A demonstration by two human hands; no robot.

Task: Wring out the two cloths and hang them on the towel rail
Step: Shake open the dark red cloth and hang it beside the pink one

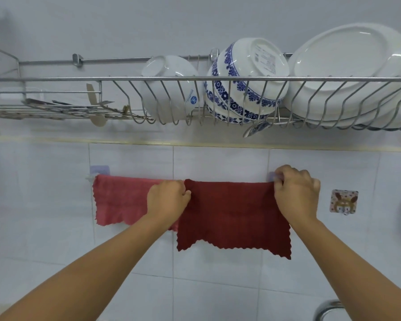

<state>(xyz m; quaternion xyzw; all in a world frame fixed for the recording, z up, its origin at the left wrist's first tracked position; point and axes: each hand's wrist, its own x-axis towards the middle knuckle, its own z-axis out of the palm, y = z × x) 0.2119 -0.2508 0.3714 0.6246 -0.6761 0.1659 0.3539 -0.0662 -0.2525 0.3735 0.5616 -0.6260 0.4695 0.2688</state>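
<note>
A dark red cloth (pixel 234 214) hangs draped over the towel rail (pixel 92 177) on the tiled wall, a lighter pink cloth (pixel 120 200) beside it to the left — their edges meeting. The left hand (pixel 168 200) pinches the dark cloth's upper left corner; the right hand (pixel 295 193), fingers curled, holds its upper right corner. Above, a wire dish rack (pixel 195 79) carries bowls and plates.

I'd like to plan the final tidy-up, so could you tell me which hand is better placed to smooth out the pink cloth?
Probably the left hand: it grips the dark red cloth at the edge beside the pink cloth. The right hand grips the far corner.
</note>
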